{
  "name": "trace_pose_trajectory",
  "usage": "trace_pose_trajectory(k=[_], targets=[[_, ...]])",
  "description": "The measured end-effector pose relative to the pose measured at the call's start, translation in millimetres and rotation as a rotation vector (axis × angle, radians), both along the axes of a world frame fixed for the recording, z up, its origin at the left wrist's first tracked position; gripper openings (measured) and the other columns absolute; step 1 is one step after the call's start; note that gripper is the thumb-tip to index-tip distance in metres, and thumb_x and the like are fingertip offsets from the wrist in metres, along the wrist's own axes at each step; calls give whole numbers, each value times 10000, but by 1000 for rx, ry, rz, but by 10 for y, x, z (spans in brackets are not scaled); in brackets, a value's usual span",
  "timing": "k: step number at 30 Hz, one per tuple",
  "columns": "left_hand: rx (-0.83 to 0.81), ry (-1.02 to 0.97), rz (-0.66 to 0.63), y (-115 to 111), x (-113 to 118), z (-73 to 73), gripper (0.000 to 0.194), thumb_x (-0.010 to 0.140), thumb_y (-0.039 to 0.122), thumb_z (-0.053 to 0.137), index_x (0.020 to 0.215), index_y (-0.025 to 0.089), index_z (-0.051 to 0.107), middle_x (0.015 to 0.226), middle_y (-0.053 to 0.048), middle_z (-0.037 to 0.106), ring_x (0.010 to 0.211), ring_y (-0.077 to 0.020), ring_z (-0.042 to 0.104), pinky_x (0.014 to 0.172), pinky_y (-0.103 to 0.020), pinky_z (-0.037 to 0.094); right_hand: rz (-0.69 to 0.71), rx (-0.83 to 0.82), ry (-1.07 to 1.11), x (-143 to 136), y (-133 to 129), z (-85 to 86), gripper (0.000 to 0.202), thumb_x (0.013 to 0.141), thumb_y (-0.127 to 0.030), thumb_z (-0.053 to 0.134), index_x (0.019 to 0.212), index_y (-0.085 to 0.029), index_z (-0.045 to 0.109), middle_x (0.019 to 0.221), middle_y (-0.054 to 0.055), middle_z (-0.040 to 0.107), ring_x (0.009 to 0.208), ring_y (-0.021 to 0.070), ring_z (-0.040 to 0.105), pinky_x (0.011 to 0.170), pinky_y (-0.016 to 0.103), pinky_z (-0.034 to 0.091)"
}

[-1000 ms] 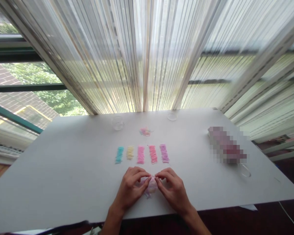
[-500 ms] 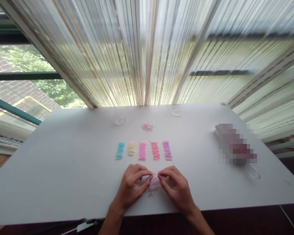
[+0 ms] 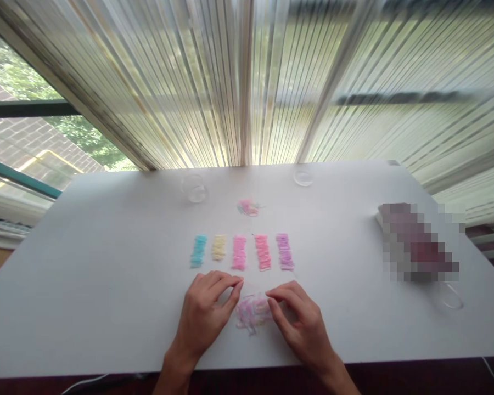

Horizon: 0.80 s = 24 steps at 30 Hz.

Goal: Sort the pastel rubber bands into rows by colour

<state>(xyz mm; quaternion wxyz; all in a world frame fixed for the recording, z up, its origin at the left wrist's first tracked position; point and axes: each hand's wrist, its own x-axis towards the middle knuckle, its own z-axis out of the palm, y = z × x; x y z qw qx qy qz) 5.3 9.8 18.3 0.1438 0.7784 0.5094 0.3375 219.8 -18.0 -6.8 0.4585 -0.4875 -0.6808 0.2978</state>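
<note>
My left hand pinches thumb and forefinger together just below the rows; a small pink elastic band, mostly hidden, seems to be at its fingertips. My right hand is at the right edge of a loose pile of pastel elastic bands, its thumb and forefinger slightly apart with nothing visible between them. Beyond the hands lie five neat columns of bands: blue, yellow, pink, coral pink and purple.
A smaller mixed heap of bands lies behind the columns. Clear round containers, one at left and one at right, stand near the far edge of the white table. A blurred-out object with a loop lies at right. Striped curtains hang behind.
My hands have moved apart from a shared pinch on a thin pink band. The left hand has shifted left and slightly away from me, uncovering the pile; the right has loosened. The view has shifted slightly.
</note>
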Motion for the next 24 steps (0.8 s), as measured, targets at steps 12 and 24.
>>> trace_pose_trajectory(k=[12,24], targets=[[-38,141,24,100,282,-32,218,1027,256,541,973,219,749,794,-9,717,673,-161,638,659,-302,456,25,-5,9,12,-3,1,149,965,-125,605,1041,-225,686,857,41,679,788,179,665,685,289,578],[-98,161,49,153,380,-97,172,1006,256,590,989,235,759,786,5,699,669,-170,611,668,-294,459,-111,24,5,-2,4,5,171,950,-63,600,1031,-199,664,854,37,683,785,163,658,711,277,557]])
